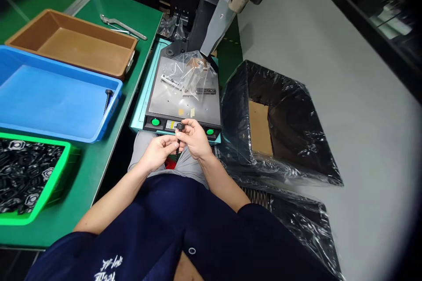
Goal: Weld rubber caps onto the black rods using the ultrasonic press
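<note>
Between my fingers, in front of the machine, stands a black bolt-like part (pixel 180 127) with a wide round head and a long thin shaft pointing down. My left hand (pixel 158 152) is closed in a pinch on the shaft. Higher up, the thumb and fingers of my right hand (pixel 197 141) close around the part just by its head. A similar black part (pixel 108 100) lies against the right wall of the blue tray (pixel 95 80). Just beyond my hands is the machine's grey plate (pixel 165 104), with green buttons on its front edge.
A pointed metal horn (pixel 217 26) hangs over a fixture (pixel 198 70) wrapped in clear plastic. To the left are a brown tray (pixel 92 30), wrenches (pixel 123 24) and a green bin (pixel 62 175) of black parts. An open box (pixel 280 114) lined in black plastic stands right.
</note>
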### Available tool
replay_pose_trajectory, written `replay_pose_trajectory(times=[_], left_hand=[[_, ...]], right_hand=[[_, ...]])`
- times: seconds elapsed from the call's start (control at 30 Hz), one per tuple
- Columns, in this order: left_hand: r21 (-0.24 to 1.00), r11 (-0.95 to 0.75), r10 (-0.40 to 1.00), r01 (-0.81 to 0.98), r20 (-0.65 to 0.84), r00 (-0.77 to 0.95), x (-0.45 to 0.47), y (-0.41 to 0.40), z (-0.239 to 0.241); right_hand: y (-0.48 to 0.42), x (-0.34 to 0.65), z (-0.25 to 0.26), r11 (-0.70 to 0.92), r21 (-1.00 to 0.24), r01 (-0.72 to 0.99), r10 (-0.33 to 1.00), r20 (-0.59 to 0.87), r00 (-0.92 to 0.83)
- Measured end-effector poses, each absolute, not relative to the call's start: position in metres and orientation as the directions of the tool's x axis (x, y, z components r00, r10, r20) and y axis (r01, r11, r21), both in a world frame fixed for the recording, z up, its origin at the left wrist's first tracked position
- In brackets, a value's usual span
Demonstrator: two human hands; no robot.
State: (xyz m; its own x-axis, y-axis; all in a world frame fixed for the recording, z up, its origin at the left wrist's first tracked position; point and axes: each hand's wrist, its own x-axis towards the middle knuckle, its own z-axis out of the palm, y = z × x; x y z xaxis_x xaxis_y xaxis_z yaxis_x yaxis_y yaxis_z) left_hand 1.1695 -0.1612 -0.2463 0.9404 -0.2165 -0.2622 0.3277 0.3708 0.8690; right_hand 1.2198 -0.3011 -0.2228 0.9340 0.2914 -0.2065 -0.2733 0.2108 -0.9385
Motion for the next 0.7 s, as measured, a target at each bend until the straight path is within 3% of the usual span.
replay_pose_trajectory(times=[0.33, 0.43, 0.53, 0.63, 0.7], left_hand=[[0.903, 0.366, -0.131, 0.223, -0.187, 0.974, 1.165, -0.161, -0.244], [0.98, 0.142, -0.02, 0.137, -0.135, 0.991, 1.158, -0.139, -0.227], [0.975, -0.203, 0.302, 0.087, -0.022, 0.953, 1.159, -0.086, -0.198], [0.804, -0.508, 0.534, 0.309, 0.012, 0.845, 1.177, -0.017, -0.179], [0.651, -0.59, 0.615, 0.477, -0.02, 0.788, 1.196, 0.023, -0.182]], right_hand=[[-0.281, 1.221, -0.229, 0.04, -0.986, -0.163, 0.264, -0.146, 0.953], [-0.277, 1.222, -0.226, 0.017, -0.992, -0.125, 0.306, -0.114, 0.945], [-0.282, 1.225, -0.223, 0.104, -0.987, -0.126, 0.401, -0.074, 0.913], [-0.292, 1.227, -0.222, 0.145, -0.977, -0.158, 0.462, -0.074, 0.884], [-0.299, 1.225, -0.223, 0.137, -0.975, -0.173, 0.492, -0.084, 0.867]])
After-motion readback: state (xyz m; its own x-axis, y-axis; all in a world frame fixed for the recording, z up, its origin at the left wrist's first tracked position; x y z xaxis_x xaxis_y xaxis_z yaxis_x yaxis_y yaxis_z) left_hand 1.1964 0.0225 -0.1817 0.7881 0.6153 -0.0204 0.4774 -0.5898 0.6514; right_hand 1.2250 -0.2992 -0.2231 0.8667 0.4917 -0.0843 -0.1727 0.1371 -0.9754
